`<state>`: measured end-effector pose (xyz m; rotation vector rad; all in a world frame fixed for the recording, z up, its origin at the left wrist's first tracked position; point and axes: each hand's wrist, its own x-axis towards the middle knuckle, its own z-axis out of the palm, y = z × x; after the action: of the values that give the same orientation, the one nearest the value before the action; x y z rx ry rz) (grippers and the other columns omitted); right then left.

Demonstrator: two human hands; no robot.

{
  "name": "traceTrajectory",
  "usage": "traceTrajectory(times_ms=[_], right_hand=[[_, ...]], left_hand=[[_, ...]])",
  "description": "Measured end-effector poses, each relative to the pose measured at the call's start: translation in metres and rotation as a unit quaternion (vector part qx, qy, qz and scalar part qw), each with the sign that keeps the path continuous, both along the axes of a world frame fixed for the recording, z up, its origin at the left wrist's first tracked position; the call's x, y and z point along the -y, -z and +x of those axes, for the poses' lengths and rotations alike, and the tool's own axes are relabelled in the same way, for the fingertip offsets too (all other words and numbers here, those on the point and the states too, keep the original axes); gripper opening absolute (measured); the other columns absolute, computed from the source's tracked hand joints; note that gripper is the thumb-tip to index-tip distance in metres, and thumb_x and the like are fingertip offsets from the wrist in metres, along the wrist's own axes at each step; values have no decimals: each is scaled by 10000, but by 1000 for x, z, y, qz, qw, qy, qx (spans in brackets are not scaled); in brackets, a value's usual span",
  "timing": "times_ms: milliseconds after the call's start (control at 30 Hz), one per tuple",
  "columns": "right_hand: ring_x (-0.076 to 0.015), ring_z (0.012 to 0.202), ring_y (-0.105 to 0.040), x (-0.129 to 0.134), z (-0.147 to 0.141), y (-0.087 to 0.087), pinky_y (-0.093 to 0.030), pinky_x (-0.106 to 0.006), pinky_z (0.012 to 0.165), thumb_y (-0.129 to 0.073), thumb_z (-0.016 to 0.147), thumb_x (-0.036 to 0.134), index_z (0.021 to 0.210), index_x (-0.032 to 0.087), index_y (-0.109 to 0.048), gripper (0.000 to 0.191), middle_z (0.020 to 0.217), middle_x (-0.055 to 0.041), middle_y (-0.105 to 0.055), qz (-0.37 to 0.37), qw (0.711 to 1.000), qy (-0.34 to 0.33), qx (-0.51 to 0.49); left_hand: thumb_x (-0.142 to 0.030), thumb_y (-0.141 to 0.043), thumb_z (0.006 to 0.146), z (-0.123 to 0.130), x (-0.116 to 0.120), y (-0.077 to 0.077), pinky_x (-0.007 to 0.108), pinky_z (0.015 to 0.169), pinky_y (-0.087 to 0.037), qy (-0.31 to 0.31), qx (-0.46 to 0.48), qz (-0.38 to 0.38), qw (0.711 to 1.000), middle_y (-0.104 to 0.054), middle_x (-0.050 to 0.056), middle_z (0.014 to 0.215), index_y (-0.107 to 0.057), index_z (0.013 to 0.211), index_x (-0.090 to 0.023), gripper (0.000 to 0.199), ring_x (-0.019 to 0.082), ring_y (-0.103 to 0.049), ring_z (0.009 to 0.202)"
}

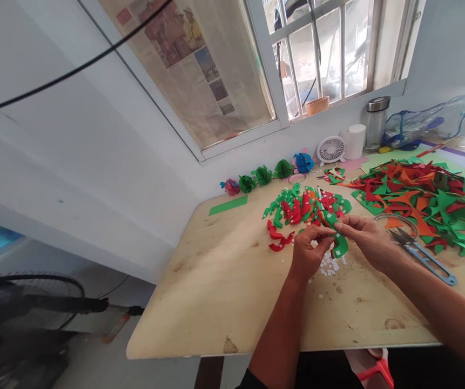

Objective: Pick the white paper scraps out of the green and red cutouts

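Note:
Between my two hands is a curved green paper piece [341,246] with small white squares on it. My left hand [311,249] pinches its left side, thumb against fingers. On the upper right, my right hand [362,235] has its fingertips closed on the same piece. Small white paper squares [329,266] lie scattered on the table below the hands. Just behind them is a pile of red and green cut paper pieces [296,208], many with white squares. A curled red paper piece [276,237] lies to the left of my left hand.
Blue thread snips [430,261] and a tape roll [412,222] lie right of my right hand, before a heap of paper scraps [426,194]. Along the wall stand folded paper figures [262,175], a small fan [331,149] and a glass bottle [376,127]. A green strip [228,205] lies left.

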<state>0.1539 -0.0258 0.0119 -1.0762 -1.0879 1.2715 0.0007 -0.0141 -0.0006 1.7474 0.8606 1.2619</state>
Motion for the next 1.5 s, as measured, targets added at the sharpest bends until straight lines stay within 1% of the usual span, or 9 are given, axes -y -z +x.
traceTrajectory(times_ms=[233, 433, 567, 667, 767, 933, 1067, 1167, 1500], right_hand=[[-115, 627, -461, -2, 1, 7, -368, -240, 611, -741, 667, 463, 663, 185, -636, 296, 639, 20, -557, -6, 1000, -10, -20], [-137, 624, -493, -3, 0, 7, -405, -255, 595, -749, 630, 506, 698, 188, -628, 347, 645, 0, -576, -1, 1000, 16, 3], [-165, 736, -557, -3, -1, 6, -450, -267, 665, -763, 620, 495, 824, 206, -645, 373, 779, -25, -637, 1, 999, 41, -9], [-194, 844, -586, -2, -2, 6, -461, -292, 739, -760, 618, 507, 905, 214, -663, 421, 894, -46, -671, -14, 999, 34, -15], [-206, 831, -595, -2, -2, 6, -464, -309, 735, -751, 609, 541, 874, 202, -681, 436, 861, -54, -683, -28, 999, 24, -4], [-175, 740, -581, -2, -2, 7, -449, -286, 676, -770, 586, 524, 818, 187, -687, 417, 787, -34, -676, -35, 999, 18, -31], [-145, 686, -562, -2, -1, 6, -431, -260, 629, -786, 585, 484, 815, 183, -686, 392, 754, -16, -660, -45, 997, 19, -54], [-155, 678, -570, -2, -1, 5, -437, -267, 611, -780, 587, 493, 832, 180, -687, 408, 764, -28, -664, -50, 997, 12, -53], [-162, 668, -563, 0, 0, 2, -422, -260, 592, -734, 631, 531, 746, 183, -667, 372, 725, -25, -645, -69, 995, -63, -36]], left_hand=[[-291, -645, 765, 0, 0, 0, 266, 686, -496, 3, -5, 1, 1000, -670, 38, 757, -699, 829, -167, 150, 130, -592, 673], [-305, -643, 764, 0, 1, -1, 270, 683, -504, 7, 1, -13, 1000, -668, 44, 756, -687, 817, -159, 161, 137, -601, 687], [-300, -640, 768, 0, 1, -1, 271, 683, -507, 12, 5, -14, 1000, -668, 44, 756, -681, 806, -158, 153, 133, -601, 673], [-312, -637, 772, 1, 1, -1, 277, 684, -514, 20, 3, -19, 1000, -665, 40, 741, -677, 810, -160, 162, 134, -606, 667], [-324, -640, 769, 0, 1, 1, 279, 685, -518, 21, 2, -22, 1000, -664, 41, 747, -677, 818, -161, 175, 138, -609, 678], [-318, -647, 765, 1, 1, 2, 275, 688, -517, 28, 6, -21, 999, -665, 41, 755, -672, 810, -157, 169, 135, -609, 683], [-302, -647, 768, 1, 1, 3, 273, 688, -513, 36, 12, -24, 999, -664, 39, 756, -668, 806, -157, 151, 132, -612, 680], [-318, -644, 770, 1, 0, 5, 279, 690, -516, 35, 11, -28, 999, -668, 41, 772, -667, 817, -161, 166, 136, -616, 689], [-341, -637, 773, 1, 0, 2, 273, 690, -508, 8, 17, -22, 1000, -658, 45, 785, -666, 801, -162, 183, 137, -602, 705]])
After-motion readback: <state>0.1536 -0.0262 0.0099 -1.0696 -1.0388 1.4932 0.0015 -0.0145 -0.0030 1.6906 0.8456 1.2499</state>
